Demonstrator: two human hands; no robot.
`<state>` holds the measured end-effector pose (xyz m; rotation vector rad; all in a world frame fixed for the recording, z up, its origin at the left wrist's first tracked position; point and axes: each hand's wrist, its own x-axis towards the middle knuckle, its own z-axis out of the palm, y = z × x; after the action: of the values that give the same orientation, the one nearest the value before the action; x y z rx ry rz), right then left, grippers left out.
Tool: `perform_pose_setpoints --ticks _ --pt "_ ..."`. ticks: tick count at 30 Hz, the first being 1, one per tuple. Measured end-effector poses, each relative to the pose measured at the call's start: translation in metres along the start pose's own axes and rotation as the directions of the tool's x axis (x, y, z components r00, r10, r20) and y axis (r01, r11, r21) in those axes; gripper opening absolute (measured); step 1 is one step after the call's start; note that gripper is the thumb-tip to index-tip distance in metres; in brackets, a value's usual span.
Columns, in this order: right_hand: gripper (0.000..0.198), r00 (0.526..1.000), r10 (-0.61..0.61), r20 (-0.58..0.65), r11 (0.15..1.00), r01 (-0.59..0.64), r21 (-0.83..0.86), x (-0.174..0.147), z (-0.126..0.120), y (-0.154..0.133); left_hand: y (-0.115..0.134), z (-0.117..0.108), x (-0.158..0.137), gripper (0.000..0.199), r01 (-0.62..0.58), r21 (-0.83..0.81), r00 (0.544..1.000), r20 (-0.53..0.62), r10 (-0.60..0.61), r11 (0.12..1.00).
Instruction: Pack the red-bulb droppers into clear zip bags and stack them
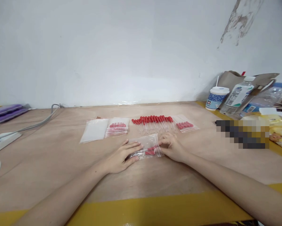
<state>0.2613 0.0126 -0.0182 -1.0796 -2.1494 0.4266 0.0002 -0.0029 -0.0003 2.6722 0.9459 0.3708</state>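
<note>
A clear zip-top plastic bag (144, 142) lies on the table with several red-ended pieces (150, 151) inside, their red ends near its right edge. My left hand (122, 156) rests with spread fingers over the bag's left part. At the right edge, my right hand (172, 147) pinches the bag between thumb and fingers. Just beyond the hands is a row of thin clear sticks with red bulb-like ends (152, 120), resembling droppers. A stack of filled bags (117, 128) and a stack of flat bags (95, 130) lie to the left; another filled bag (185, 124) lies right of the row.
At the back right stand a lidded paper cup (216, 98) with a straw and a plastic bottle (236, 97). A yellow packet (279, 128) lies at the right edge. On the left are purple packages (8, 113), a grey cable (37, 123) and a white power strip (5, 141).
</note>
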Motion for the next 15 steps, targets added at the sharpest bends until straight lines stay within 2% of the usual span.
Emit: perform_pose_setpoints --ticks 5,8,10,12,15 --pt "0.020 0.994 -0.098 0.054 0.992 0.102 -0.076 -0.006 -0.004 -0.003 0.000 0.000 0.000 0.042 0.015 0.020 1.000 0.011 -0.015 1.000" --pt "0.021 0.992 -0.122 0.042 0.987 0.126 -0.099 -0.007 -0.007 -0.002 0.002 -0.001 -0.001 0.041 0.020 0.020 0.999 0.029 -0.021 1.000" --pt "0.016 0.997 -0.073 -0.019 0.990 0.070 -0.123 -0.004 -0.011 0.002 0.001 -0.002 0.000 0.041 0.025 0.023 0.999 0.040 -0.026 0.999" --pt "0.015 0.992 0.018 -0.122 0.980 -0.042 -0.195 0.003 -0.018 0.011 0.000 -0.002 0.002 0.041 0.036 0.026 0.998 0.045 -0.037 0.999" --pt "0.018 0.939 0.169 -0.299 0.889 -0.277 -0.366 0.022 -0.032 0.031 -0.003 -0.001 0.005 0.040 0.049 0.032 0.998 0.026 -0.050 0.998"
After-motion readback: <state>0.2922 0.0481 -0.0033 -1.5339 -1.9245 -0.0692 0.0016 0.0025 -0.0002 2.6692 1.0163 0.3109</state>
